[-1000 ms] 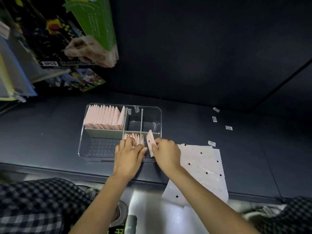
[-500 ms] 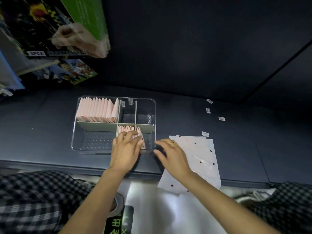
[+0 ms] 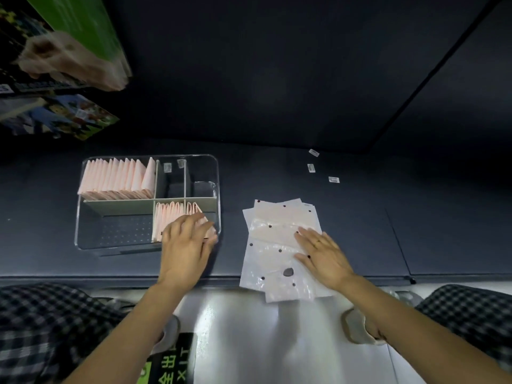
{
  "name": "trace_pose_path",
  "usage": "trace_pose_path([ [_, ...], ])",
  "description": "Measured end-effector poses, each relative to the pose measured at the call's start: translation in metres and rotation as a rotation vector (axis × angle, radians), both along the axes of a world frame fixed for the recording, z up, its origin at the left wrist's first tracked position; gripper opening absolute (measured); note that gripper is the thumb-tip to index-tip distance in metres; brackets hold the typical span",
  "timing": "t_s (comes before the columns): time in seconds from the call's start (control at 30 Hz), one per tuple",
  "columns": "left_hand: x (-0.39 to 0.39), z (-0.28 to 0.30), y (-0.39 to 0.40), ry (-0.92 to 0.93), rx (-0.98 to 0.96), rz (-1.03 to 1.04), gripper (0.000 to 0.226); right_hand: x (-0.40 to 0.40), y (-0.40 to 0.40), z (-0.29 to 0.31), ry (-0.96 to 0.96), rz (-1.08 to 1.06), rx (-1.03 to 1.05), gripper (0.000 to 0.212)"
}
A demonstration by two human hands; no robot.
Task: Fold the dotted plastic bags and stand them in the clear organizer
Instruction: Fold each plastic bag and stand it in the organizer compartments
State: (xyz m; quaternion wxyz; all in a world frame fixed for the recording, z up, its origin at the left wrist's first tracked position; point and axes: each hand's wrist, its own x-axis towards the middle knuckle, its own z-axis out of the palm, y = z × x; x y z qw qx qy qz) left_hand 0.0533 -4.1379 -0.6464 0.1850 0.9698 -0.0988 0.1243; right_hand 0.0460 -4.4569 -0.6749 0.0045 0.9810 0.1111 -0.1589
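Observation:
A clear organizer with dividers sits on the dark table. Its back left compartment holds a row of folded pink bags standing upright. A second row of folded bags stands in the front middle compartment. My left hand rests on the near end of that second row, fingers relaxed and spread. To the right lies a flat stack of dotted plastic bags, its near edge hanging over the table front. My right hand lies flat on the stack with straight fingers.
Three small white labels lie on the table at the back right. Colourful boxes and a green package hang at the upper left. Below the table edge are my checked trousers and a shiny floor.
My right hand has let go of a folded bag at the organizer and moved right onto the flat stack. My left hand stays on the front row of folded bags.

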Motion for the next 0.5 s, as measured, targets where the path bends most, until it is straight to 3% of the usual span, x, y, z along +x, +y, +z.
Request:
trace_pose_path([
  [0.1, -0.011, -0.001, -0.026, -0.033, -0.065, -0.248, 0.029, 0.023, -0.003, -0.001, 0.043, 0.006, 0.012, 0.059],
  [0.2, -0.025, -0.013, -0.055, 0.273, -0.052, -0.469, 0.045, 0.034, -0.006, 0.000, 0.087, 0.014, 0.058, 0.060],
  [0.3, -0.030, -0.032, -0.064, 0.466, 0.016, -0.415, 0.058, 0.031, -0.012, 0.004, 0.041, 0.067, 0.156, 0.065],
  [0.5, -0.026, -0.039, -0.062, 0.437, -0.067, -0.336, 0.043, -0.016, -0.028, -0.002, 0.057, 0.268, 0.259, 0.077],
])
